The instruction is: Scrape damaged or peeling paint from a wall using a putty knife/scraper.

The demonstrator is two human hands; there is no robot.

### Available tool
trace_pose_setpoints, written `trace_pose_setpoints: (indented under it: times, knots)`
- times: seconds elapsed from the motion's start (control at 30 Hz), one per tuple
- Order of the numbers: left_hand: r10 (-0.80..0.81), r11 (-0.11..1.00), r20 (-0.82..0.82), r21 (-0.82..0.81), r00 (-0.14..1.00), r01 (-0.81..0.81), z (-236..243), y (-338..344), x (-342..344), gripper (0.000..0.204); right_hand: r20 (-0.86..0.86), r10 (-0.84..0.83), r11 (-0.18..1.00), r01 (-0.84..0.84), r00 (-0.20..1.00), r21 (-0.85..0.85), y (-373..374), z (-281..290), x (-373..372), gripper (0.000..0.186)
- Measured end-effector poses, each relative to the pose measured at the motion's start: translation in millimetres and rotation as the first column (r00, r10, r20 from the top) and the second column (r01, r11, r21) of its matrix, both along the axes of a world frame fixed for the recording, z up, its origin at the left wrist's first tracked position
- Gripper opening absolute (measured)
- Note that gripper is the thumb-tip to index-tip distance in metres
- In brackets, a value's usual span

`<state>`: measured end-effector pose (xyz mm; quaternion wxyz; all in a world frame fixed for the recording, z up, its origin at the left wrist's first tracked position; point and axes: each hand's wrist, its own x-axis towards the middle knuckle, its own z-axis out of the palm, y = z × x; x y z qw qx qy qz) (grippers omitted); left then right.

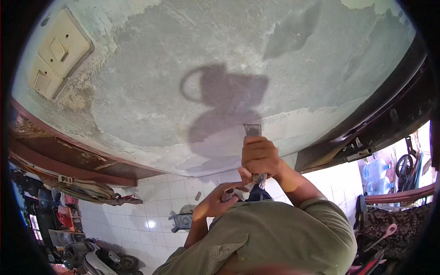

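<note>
My right hand is wrapped around the handle of a putty knife, and its flat metal blade rests against the grey patched wall. The blade sits at the lower edge of the grey filler area, beside a pale unfilled strip. Lower down, close to my chest, my left hand holds a small grey tool; its shape is partly hidden by my fingers. My olive shirt fills the bottom of the view. The shadow of my head falls on the wall just left of the blade.
A cream switch plate is set in the wall at the upper left. Dark wooden frames run along the left and right. Below lie a white tiled floor, a scooter, a grey object and large water bottles.
</note>
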<state>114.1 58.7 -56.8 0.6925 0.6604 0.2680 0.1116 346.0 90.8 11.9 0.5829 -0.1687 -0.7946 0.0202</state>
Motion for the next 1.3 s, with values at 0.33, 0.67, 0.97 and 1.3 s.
trace_pose_setpoints:
  times: [0.33,0.67,0.97,1.3]
  knots:
    - [0.268,0.878,0.236,0.339,0.934,-0.338,-11.4,0.0,7.1,0.031,-0.217,-0.130,0.896,0.020,0.967,-0.444,-68.5,-50.1,-22.1,0.025]
    - [0.441,0.074,0.157,0.975,0.884,-0.210,-24.4,81.0,106.3,0.073,-0.115,-0.230,0.927,0.182,0.966,-0.327,-97.4,-36.8,-23.6,0.019]
    - [-0.076,0.647,-0.530,0.619,0.845,0.446,-150.5,54.2,99.6,0.051,-0.256,-0.446,0.875,0.358,0.858,-0.325,-135.7,-54.7,-13.4,0.023]
    - [0.033,0.961,0.196,0.264,0.980,-0.085,-96.0,4.2,93.9,0.049,-0.631,-0.556,0.780,0.076,0.541,-0.621,-132.6,-55.4,12.7,0.037]
